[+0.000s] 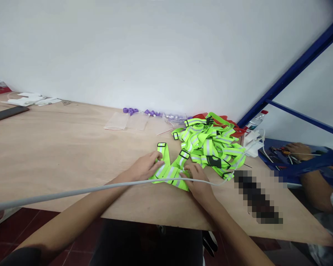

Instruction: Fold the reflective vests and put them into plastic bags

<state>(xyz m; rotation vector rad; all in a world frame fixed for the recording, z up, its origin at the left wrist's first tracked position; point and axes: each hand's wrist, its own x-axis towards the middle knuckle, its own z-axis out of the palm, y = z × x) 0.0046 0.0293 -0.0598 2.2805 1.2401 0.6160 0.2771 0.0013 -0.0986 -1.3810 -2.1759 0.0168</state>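
Observation:
A neon-yellow reflective strap harness (170, 173) with grey stripes lies crossed on the wooden table in front of me. Two black slide buckles, one on each upper strap end, point away from me. My left hand (147, 165) holds its left side, fingers bent at the strap edge. On the other side, my right hand (199, 181) has its fingers curled on the right edge, with fingertips partly hidden. A white cable (100, 187) passes in front of the harness and my right fingers. Behind, to the right, lies a tangled pile of similar reflective straps (208, 146) with black clips.
Clear plastic bags (117, 121) and small purple pieces (130, 110) lie along the wall. A phone (8, 113) rests at the left. At right are a bottle (257, 120), a blue metal frame (294, 70), a pixelated patch and another person's hand (299, 150).

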